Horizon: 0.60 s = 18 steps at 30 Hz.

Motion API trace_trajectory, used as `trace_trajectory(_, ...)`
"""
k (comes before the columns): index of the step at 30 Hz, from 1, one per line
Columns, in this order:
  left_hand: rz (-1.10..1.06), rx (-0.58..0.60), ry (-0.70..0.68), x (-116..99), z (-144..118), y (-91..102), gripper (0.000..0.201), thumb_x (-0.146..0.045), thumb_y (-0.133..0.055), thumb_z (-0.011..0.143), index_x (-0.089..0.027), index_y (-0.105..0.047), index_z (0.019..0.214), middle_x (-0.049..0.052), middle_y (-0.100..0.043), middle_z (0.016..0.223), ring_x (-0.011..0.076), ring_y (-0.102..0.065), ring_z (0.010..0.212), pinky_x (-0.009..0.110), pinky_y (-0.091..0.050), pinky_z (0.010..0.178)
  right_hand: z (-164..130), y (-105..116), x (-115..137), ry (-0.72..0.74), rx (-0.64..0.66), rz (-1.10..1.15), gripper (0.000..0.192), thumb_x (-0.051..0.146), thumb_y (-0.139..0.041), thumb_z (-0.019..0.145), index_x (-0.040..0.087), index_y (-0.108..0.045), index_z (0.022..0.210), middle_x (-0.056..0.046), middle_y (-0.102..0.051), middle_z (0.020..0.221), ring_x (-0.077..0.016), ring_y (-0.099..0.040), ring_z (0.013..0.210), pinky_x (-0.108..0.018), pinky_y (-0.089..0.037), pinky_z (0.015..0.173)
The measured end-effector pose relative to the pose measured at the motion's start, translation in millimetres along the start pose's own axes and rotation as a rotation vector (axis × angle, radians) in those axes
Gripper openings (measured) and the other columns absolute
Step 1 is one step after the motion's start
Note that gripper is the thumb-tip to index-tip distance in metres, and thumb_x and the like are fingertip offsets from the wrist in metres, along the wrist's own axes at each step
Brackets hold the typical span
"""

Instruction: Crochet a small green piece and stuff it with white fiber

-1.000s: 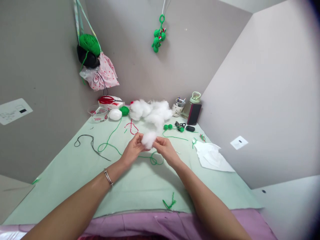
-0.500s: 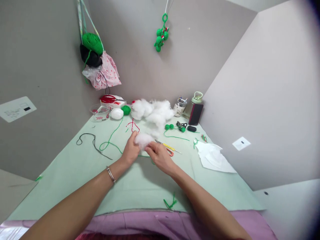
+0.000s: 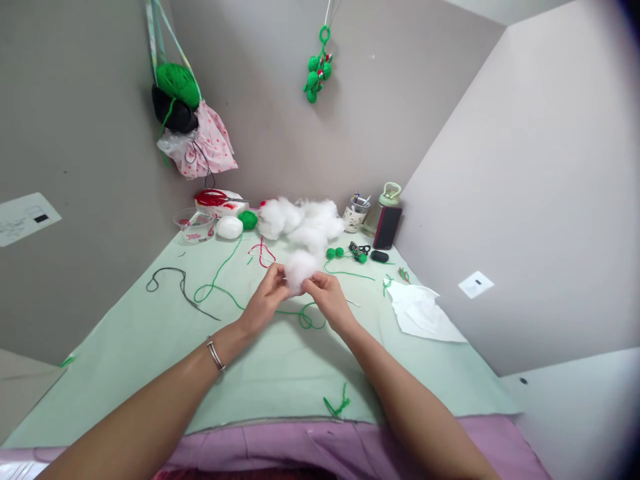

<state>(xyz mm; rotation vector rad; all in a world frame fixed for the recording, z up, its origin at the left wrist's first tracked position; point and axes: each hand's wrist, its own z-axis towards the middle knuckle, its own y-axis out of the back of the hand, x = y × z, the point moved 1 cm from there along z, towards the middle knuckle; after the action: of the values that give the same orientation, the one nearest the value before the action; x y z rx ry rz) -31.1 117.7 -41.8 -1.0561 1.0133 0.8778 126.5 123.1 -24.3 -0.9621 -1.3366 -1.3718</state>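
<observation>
Stuffing tuft (image 3: pixel 299 269) is pinched between 2 hands above the green mat (image 3: pixel 150 347), left hand (image 3: pixel 264 301) closed on its left side, right hand (image 3: pixel 327 298) on its right.

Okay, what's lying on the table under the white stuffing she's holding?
Under the white stuffing tuft, pinched between left hand and right hand, green yarn loops on the green table cover. Anything beneath the hands themselves is hidden.

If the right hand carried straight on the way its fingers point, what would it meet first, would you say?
The right hand points up-left into the white stuffing tuft it pinches; beyond that, probably the left hand, though depth is unclear.
</observation>
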Motion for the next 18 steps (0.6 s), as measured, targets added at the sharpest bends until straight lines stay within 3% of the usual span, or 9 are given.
trace_trajectory(3, -0.02, 0.057, 0.004, -5.6, -0.3, 0.7, 0.035, -0.02, -0.079, 0.074, -0.022, -0.059, 0.103, 0.004, -0.07, 0.107, 0.0235, -0.069, 0.105, 0.038, -0.056, 0.099, 0.8, 2.8, 2.7, -0.034, 0.01, 0.032, 0.017, 0.036, -0.057, 0.068, 0.022, -0.054, 0.059, 0.004, -0.043, 0.056, -0.0132, -0.037, 0.059, -0.028, -0.032, 0.057)
trace_trajectory(7, -0.051, 0.11, 0.029, -8.4, 0.9, 3.1, 0.034, -0.017, -0.078, 0.074, -0.021, -0.061, 0.103, 0.005, -0.071, 0.106, 0.0248, -0.07, 0.107, 0.04, -0.057, 0.1, 1.2, 5.0, 1.9, -0.062, 0.021, 0.051, 0.017, 0.037, -0.056, 0.068, 0.023, -0.055, 0.058, 0.005, -0.038, 0.052, -0.012, -0.032, 0.055, -0.028, -0.029, 0.054)
trace_trajectory(12, -0.076, 0.052, 0.046, 1.3, 4.9, 2.0, 0.034, -0.026, -0.085, 0.077, -0.021, -0.059, 0.097, 0.002, -0.073, 0.102, 0.0218, -0.07, 0.104, 0.038, -0.059, 0.098, 1.7, 4.7, -0.3, -0.049, 0.055, 0.041, 0.019, 0.036, -0.056, 0.07, 0.023, -0.05, 0.057, 0.006, -0.035, 0.053, -0.0111, -0.031, 0.054, -0.028, -0.029, 0.054)
trace_trajectory(18, -0.087, -0.023, 0.092, 6.3, 5.8, 2.0, 0.029, -0.034, -0.081, 0.081, -0.019, -0.063, 0.097, 0.003, -0.077, 0.095, 0.0196, -0.072, 0.087, 0.038, -0.062, 0.088, -4.5, 4.3, 3.2, 0.038, 0.126, -0.053, 0.031, 0.044, -0.058, 0.084, 0.022, -0.053, 0.063, 0.004, -0.043, 0.06, -0.0133, -0.037, 0.061, -0.028, -0.03, 0.06)
